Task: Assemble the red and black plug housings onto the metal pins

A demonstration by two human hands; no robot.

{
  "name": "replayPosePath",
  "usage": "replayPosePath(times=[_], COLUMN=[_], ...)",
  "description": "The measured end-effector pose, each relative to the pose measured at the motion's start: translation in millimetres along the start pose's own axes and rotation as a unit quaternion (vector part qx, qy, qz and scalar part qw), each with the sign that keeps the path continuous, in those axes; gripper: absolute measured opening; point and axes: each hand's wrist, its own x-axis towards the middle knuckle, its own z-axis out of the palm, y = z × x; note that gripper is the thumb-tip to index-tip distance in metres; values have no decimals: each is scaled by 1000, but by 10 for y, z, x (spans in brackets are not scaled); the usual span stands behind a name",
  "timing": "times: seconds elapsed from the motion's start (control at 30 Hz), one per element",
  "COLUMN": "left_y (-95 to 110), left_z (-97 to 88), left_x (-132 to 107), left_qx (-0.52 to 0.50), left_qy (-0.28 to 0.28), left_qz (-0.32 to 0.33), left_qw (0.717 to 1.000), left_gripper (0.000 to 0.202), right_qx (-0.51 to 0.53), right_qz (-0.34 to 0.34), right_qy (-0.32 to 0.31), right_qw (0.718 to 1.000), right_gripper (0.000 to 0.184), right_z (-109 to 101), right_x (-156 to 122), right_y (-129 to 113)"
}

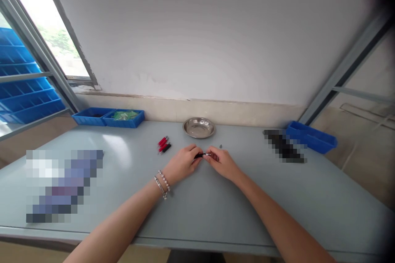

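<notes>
In front of the steel dish, my left hand (189, 159) is closed on a small black cylindrical piece (198, 155) with a silvery metal end. The fingers of my right hand (221, 161) pinch that metal end (207, 154), so both hands meet on the one piece. Fingertips cover much of it, and its exact kind cannot be told. To the left of my hands lie several similar small red cylinders (162, 141) with metal ends, beside a black one (166, 148). A tiny dark metal part (220, 146) rests just beyond my right hand.
A round steel dish (199, 134) stands near the wall. Blue bins (125, 123) sit at the back left, one with a green bag; another blue bin (321, 141) is back right. Blurred-out items lie on both sides of the grey table (191, 213). Metal shelf posts flank it.
</notes>
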Motion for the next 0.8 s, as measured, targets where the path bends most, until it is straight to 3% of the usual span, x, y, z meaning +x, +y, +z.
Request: replayPosePath(times=[0.17,0.37,0.57,0.67,0.8], left_y=[13,29,42,46,44], left_z=[5,-6,-10,-16,-19], left_x=[0,-3,5,4,-2], left_qx=[-3,-12,-18,-21,-23], left_qy=[-2,4,3,8,16], left_qz=[8,-5,11,10,11], left_qw=[1000,1000,1000,1000,1000], left_gripper=[15,15,14,15,15], right_qx=[-43,-22,-85,-91,-89], right_qz=[10,2,10,25,-22], right_qy=[-3,7,-3,-8,-3], right_qw=[999,1000,996,995,996], right_gripper=[42,26,43,34,26], right_z=[-6,-29,-30,-32,-37], right_x=[5,4,5,-9,-16], right_y=[24,3,-14,-52,-84])
